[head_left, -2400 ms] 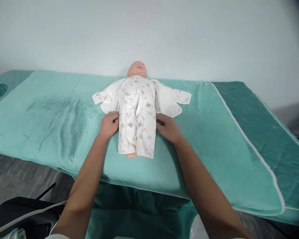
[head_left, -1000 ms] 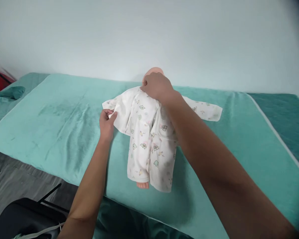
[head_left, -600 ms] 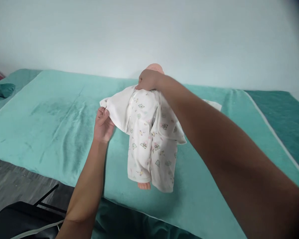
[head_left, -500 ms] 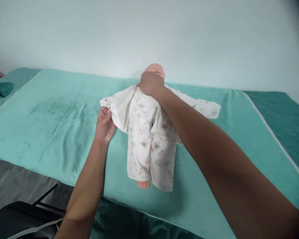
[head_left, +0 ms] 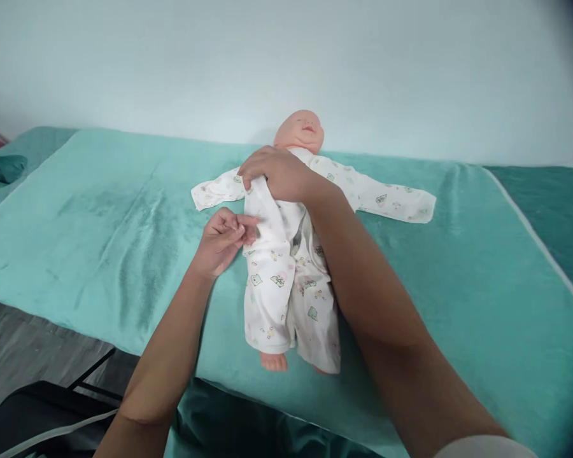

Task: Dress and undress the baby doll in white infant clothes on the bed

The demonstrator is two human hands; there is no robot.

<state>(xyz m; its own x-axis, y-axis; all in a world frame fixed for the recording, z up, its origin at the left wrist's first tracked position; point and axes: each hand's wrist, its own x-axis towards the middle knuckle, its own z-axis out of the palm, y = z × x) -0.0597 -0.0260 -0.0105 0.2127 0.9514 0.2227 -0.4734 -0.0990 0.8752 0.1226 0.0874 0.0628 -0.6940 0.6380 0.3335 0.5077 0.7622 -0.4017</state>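
A baby doll (head_left: 300, 129) lies on its back on a teal towel (head_left: 100, 216), head toward the wall. It wears a white printed romper (head_left: 286, 286) with both sleeves spread sideways and one bare foot showing at the bottom. My right hand (head_left: 277, 173) reaches across the doll's chest and grips the left flap of the romper's upper part. My left hand (head_left: 224, 238) pinches the edge of the same flap lower down, at the doll's side.
The towel covers a padded table against a pale wall, with a darker teal cover (head_left: 554, 216) at the right. A folded teal cloth (head_left: 2, 168) sits at the far left. A dark chair (head_left: 38, 420) and a white cord lie below the front edge.
The romper's left flap, held out wide a moment ago, has been drawn across the doll's chest. My left hand moved in from the side, and my right hand slid down from the neck.
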